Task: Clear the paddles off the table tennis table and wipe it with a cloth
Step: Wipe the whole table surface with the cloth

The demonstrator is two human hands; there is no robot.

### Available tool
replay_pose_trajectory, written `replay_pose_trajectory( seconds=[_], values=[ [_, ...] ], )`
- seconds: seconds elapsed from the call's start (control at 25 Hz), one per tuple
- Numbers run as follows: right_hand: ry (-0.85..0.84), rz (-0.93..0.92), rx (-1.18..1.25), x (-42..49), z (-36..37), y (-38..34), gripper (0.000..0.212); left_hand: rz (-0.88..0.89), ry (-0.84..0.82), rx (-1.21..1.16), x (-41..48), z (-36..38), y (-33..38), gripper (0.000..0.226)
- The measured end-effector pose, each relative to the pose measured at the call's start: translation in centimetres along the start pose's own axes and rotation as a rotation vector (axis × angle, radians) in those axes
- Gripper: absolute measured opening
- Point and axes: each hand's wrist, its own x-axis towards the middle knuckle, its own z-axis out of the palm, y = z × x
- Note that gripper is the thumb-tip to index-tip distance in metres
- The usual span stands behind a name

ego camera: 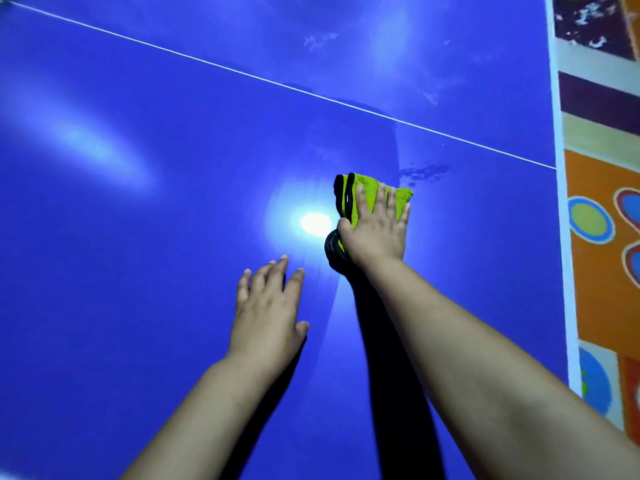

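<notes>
The right hand [375,233] presses the cloth [363,181] flat-fingered onto the blue worktop [138,237] (wet smears [424,171] nearby); the left hand [268,306] is released, fingers spread, grasping nothing.

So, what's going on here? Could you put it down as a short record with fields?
surface: blue table tennis table crossed by a white line
cloth: green and black cloth, folded, lying on the table
right hand: pressed flat on the cloth, fingers spread
left hand: open, holds nothing, on or just over the table
paddles: none in view
marks: wet-looking smears just beyond the cloth
beside the table: patterned floor
</notes>
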Motion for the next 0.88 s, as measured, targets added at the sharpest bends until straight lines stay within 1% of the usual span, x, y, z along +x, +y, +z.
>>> replay_pose_trajectory(
  seconds=[0.36,0.48,0.56,0.68,0.88],
  values=[
    [-0.045,0.016,-0.021,-19.9,3.1,-2.6,0.074,-0.015,0.003,0.027,-13.7,0.5,-5.1,0.079],
    [-0.085,0.016,-0.034,-26.2,4.2,-3.5,0.075,-0.025,-0.013,0.021,-18.1,0.9,-6.1,0.079],
    [-0.103,0.004,-0.038,-30.0,5.1,-4.3,0.075,-0.029,-0.026,0.017,-20.2,1.0,-6.6,0.079],
    [-0.047,0.014,-0.022,-35.5,6.0,-5.6,0.078,-0.026,-0.046,0.036,-22.6,0.9,-7.0,0.079],
    [-0.082,0.01,0.003,-41.8,6.8,-5.4,0.074,0.016,-0.062,0.045,-23.7,0.4,-5.6,0.074]
  ],
)
